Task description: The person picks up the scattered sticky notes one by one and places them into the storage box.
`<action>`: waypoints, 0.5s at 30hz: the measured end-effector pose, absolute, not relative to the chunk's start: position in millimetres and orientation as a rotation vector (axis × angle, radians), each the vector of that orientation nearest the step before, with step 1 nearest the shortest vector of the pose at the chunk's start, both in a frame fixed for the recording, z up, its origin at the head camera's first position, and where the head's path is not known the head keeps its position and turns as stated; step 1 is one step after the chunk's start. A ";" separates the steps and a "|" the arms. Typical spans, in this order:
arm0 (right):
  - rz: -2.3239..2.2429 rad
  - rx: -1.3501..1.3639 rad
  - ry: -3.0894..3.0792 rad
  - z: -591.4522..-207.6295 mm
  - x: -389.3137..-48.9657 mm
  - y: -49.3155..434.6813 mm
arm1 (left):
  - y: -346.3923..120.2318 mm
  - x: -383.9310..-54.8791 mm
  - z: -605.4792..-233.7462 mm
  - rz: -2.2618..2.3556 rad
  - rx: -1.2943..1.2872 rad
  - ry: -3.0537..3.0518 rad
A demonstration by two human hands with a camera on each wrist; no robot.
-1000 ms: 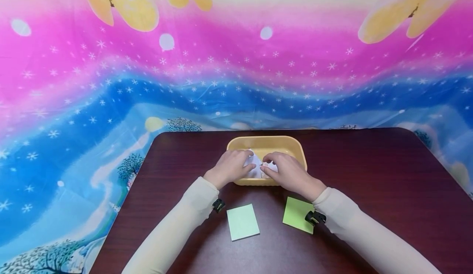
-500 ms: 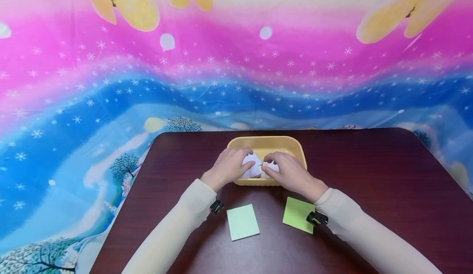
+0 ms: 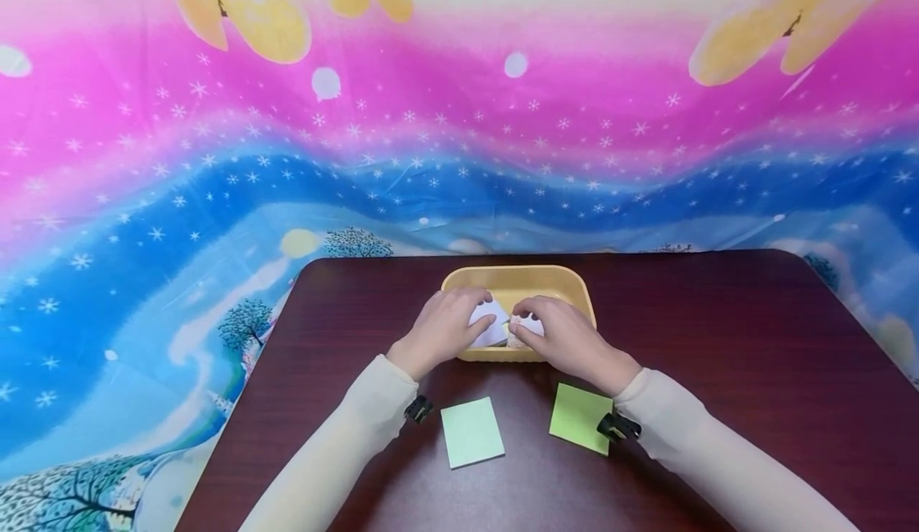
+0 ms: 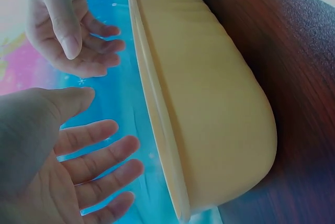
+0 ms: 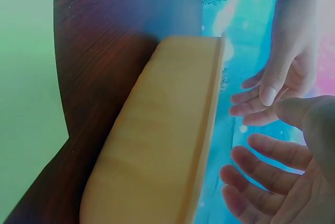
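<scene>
A yellow plastic bin [image 3: 556,281] stands near the table's far edge, with white pieces of paper [image 3: 490,326] inside, one bearing reddish print. Above its left part hovers my left hand [image 3: 447,321], fingers loosely bent and holding nothing. Opposite it, my right hand [image 3: 567,332] is over the bin's right part, also with nothing in its fingers. In the left wrist view my left hand [image 4: 78,166] has its fingers spread above the bin's rim. The right wrist view shows my right hand [image 5: 277,177] relaxed, its thumb apart from the fingers. The hands partly hide the papers.
A pale green sticky-note pad [image 3: 472,432] lies on the dark wooden table [image 3: 345,332] in front of the bin. To its right is a brighter green pad [image 3: 577,416], partly under my right wrist. A colourful printed cloth [image 3: 459,117] hangs behind the table.
My left hand has shifted very slightly to the left, uncovering a bit more white paper. The right hand, bin and pads stay nearly where they were.
</scene>
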State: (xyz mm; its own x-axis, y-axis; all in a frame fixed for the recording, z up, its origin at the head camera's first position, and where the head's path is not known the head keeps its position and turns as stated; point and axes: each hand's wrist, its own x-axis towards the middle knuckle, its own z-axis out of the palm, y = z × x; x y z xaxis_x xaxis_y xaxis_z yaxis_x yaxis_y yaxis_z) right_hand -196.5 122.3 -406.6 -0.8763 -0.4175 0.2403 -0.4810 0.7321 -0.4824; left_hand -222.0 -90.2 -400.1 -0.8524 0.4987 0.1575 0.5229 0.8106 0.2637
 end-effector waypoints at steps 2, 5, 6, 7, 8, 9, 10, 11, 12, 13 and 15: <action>0.829 0.733 -2.814 -406.2 -196.1 122.0 | -90.8 -220.5 -399.9 -0.473 -0.821 -2.907; 0.824 0.733 -2.809 -405.4 -194.5 122.2 | -91.1 -218.0 -399.8 -0.489 -0.812 -2.909; 0.823 0.732 -2.808 -404.9 -193.7 122.3 | -91.1 -217.2 -399.7 -0.495 -0.807 -2.909; 0.819 0.733 -2.808 -404.6 -193.0 122.4 | -91.2 -216.4 -399.6 -0.497 -0.802 -2.909; 0.816 0.732 -2.807 -404.2 -192.3 122.5 | -91.2 -215.7 -399.3 -0.501 -0.801 -2.909; 0.816 0.732 -2.805 -403.8 -191.8 122.7 | -91.2 -214.9 -398.8 -0.503 -0.800 -2.909; 0.817 0.731 -2.805 -403.5 -191.3 122.8 | -91.1 -214.3 -398.4 -0.505 -0.802 -2.907; 0.817 0.732 -2.805 -403.3 -190.8 123.0 | -91.1 -213.3 -397.9 -0.503 -0.804 -2.905; 0.818 0.732 -2.804 -403.1 -190.3 123.2 | -91.0 -212.5 -397.6 -0.497 -0.808 -2.902; 0.820 0.733 -2.803 -403.1 -189.9 123.6 | -91.0 -211.7 -397.2 -0.496 -0.813 -2.899; 0.826 0.732 -2.802 -402.8 -188.8 124.2 | -90.7 -210.0 -396.5 -0.492 -0.825 -2.893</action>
